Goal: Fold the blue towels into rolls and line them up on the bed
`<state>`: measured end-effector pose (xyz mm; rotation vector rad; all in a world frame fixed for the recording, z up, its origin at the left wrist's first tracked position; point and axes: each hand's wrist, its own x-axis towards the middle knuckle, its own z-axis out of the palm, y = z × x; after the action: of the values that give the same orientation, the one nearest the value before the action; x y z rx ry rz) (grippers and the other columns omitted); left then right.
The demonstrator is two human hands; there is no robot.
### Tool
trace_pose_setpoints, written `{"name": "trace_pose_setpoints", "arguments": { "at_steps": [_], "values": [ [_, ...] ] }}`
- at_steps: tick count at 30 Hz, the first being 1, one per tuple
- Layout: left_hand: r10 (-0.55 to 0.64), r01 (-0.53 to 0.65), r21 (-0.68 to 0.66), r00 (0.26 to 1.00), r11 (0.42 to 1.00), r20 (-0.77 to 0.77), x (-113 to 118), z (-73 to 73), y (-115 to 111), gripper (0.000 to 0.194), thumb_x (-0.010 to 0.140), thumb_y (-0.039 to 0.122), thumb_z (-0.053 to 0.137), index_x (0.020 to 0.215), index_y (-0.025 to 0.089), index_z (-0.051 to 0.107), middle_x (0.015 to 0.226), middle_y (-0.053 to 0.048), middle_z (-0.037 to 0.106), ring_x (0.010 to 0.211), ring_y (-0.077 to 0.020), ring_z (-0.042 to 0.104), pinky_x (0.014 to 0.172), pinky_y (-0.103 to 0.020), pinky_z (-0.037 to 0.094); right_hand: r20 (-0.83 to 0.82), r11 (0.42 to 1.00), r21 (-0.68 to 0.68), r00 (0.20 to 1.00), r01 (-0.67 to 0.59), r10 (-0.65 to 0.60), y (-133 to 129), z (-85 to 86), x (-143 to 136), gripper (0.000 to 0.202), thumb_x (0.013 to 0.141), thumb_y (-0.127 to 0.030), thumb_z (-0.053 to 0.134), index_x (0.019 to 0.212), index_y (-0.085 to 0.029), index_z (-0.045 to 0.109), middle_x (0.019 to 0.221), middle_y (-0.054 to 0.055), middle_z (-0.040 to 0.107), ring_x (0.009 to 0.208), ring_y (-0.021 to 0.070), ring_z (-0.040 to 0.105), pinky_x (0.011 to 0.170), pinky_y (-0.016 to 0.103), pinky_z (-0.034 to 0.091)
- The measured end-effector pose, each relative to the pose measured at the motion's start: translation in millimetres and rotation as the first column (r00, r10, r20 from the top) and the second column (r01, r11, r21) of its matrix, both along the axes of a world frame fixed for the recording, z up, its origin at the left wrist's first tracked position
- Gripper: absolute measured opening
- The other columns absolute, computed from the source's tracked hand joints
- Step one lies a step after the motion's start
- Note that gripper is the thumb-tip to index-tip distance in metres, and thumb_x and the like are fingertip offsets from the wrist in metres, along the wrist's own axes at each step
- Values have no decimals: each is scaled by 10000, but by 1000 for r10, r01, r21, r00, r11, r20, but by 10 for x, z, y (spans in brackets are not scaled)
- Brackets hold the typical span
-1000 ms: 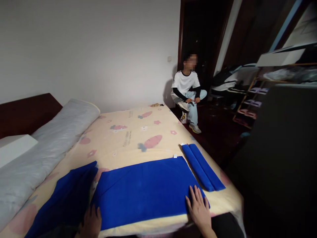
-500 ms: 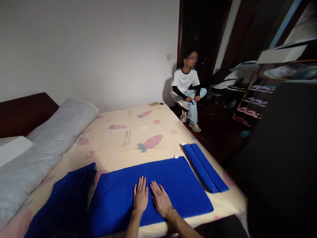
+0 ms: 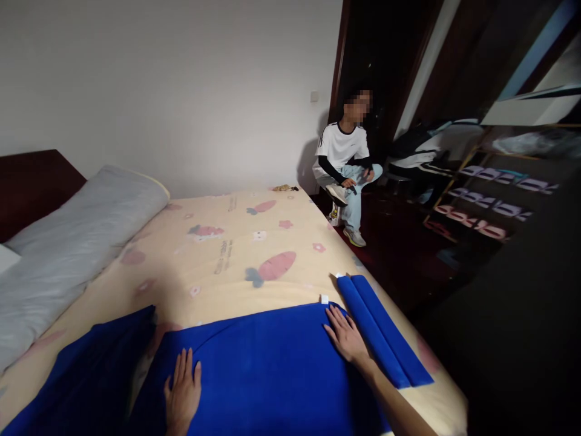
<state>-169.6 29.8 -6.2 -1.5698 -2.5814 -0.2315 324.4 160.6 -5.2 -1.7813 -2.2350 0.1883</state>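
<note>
A blue cloth [image 3: 272, 363] is spread flat on the near part of the bed, with a small white tag [image 3: 324, 299] at its far edge. My left hand [image 3: 183, 387] lies open on the cloth's left side, fingers pointing away from me. Flat on its far right corner, close to the tag, rests my right hand [image 3: 345, 333], fingers apart. Just right of that hand are two long blue rolled or folded cloths [image 3: 381, 330], side by side. Left of my left hand lies another blue cloth [image 3: 86, 375], rumpled and in shadow.
The bed sheet [image 3: 258, 236] has a carrot and flower print. A grey bedroll or pillow [image 3: 91, 236] lies along the left, by a dark headboard [image 3: 36, 188]. A seated person [image 3: 342, 151] is beyond the bed's far right corner. A shoe rack [image 3: 481, 194] stands at right.
My hands have moved apart from the cloth's middle, the left one to its left side, the right one to its far right corner. The view has shifted slightly.
</note>
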Motion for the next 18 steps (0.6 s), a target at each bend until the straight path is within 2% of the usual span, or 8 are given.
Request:
{"name": "trace_pose_setpoints", "arguments": {
  "at_steps": [5,10,14,16,18],
  "values": [
    [-20,21,32,1000,999,-10,36,3,-22,634,945,473,97,1507,200,207,1536,-106,370,1435,-230,285,1101,-471,301,28,995,-51,996,83,-82,111,-59,-95,595,990,-499,212,1446,-170,407,1521,91,371,1433,218,271,1155,457,226],
    [-25,25,18,1000,1000,1,41,35,-20,647,944,496,80,1505,204,212,1530,-106,382,1426,-236,306,1097,-482,306,61,995,43,994,85,-87,246,-88,-125,576,987,-439,247,1436,-121,417,1517,125,374,1428,242,283,1158,463,203],
    [-32,32,39,999,999,-11,2,32,-37,642,952,480,93,1496,169,230,1510,-130,409,1408,-252,339,1073,-503,336,6,978,158,990,136,-139,224,-95,-192,565,988,-428,263,1412,-101,445,1497,161,400,1414,268,310,1152,481,215],
    [-36,39,81,998,996,-42,49,53,-31,616,962,447,97,1499,163,198,1503,-145,416,1398,-261,355,1075,-525,326,-26,973,205,995,102,-99,142,-60,-333,561,989,-429,282,1423,-106,432,1504,166,387,1416,272,306,1147,478,233],
    [-74,85,135,993,987,-89,208,101,14,573,973,398,110,1506,188,131,1524,-140,380,1409,-254,337,1102,-544,281,-42,980,200,999,-12,21,18,3,-574,550,994,-432,292,1446,-140,404,1517,141,371,1422,258,296,1144,459,254]
  ]
}}
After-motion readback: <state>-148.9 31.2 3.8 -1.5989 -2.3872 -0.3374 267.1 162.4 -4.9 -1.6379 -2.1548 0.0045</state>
